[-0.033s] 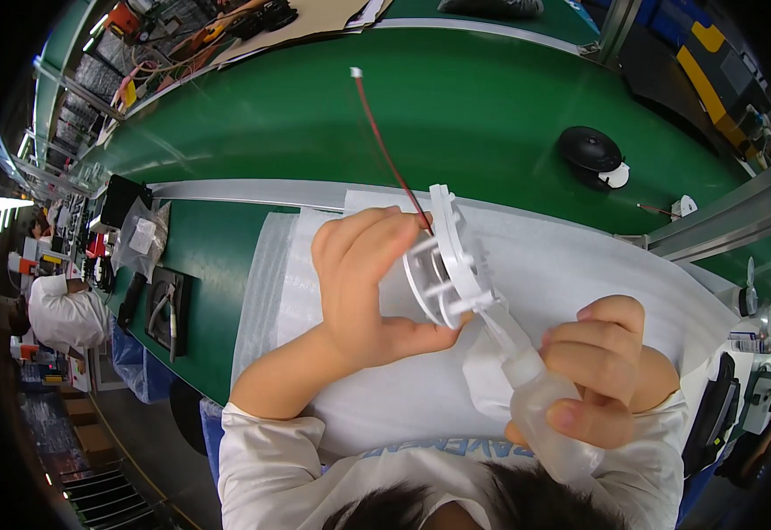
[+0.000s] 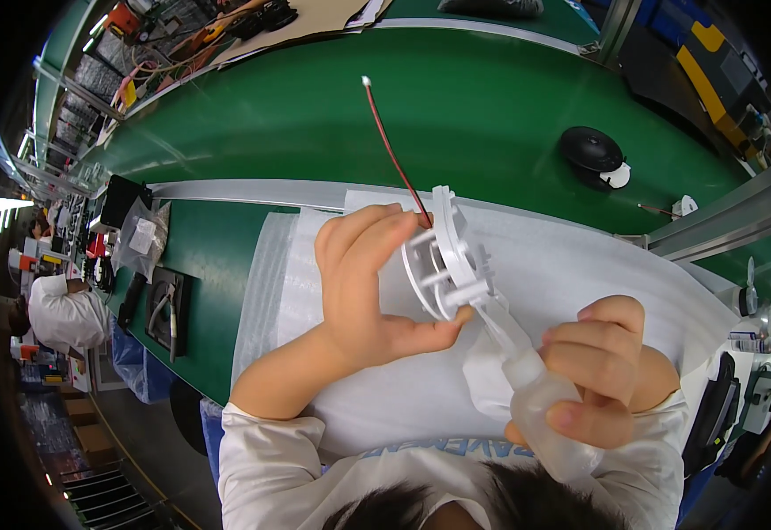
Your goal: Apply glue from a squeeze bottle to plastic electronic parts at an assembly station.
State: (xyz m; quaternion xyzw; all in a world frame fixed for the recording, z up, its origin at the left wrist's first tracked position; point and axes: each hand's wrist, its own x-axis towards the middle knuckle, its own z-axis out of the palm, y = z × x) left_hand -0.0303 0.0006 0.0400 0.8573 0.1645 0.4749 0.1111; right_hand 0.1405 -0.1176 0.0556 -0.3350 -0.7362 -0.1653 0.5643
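Head view now: the left hand is grasping a white frame above the white sheet, red wire sticking up. The right hand is clasping a translucent bottle, its nozzle pointing at the frame's lower end.

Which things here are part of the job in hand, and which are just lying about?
In use, it seems:
- white plastic frame with reddish wire, in the left hand
- translucent bottle, in the right hand, nozzle at the frame

Probably just lying about:
- black round object
- pliers
- clear bag
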